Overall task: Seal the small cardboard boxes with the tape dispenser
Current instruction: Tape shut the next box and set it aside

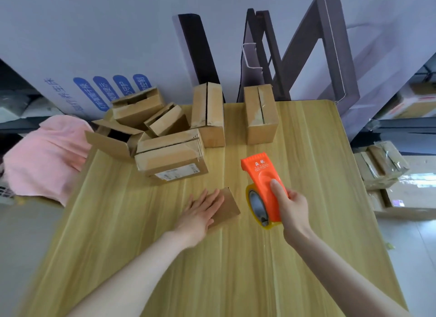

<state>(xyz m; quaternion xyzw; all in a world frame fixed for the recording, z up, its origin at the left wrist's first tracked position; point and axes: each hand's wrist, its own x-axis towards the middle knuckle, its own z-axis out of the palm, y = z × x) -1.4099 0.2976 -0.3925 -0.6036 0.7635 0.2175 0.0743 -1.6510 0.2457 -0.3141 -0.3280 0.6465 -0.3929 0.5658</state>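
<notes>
A small flat cardboard box (227, 204) lies near the middle of the wooden table (318, 163). My left hand (200, 213) rests flat on its left part, fingers spread. My right hand (291, 205) grips an orange tape dispenser (262, 177) just right of that box, a roll of clear tape (257, 207) showing on its underside. Its orange nose points away from me. Several more small cardboard boxes sit at the table's far side: a pile at the left (169, 156) and two upright ones (208, 113) (260, 115).
A pink cloth (44, 158) lies off the table's left edge. A large white carton with blue labels (99, 64) and dark metal frames (330, 57) stand behind the table. Taped boxes (382, 168) are stacked on the floor at the right.
</notes>
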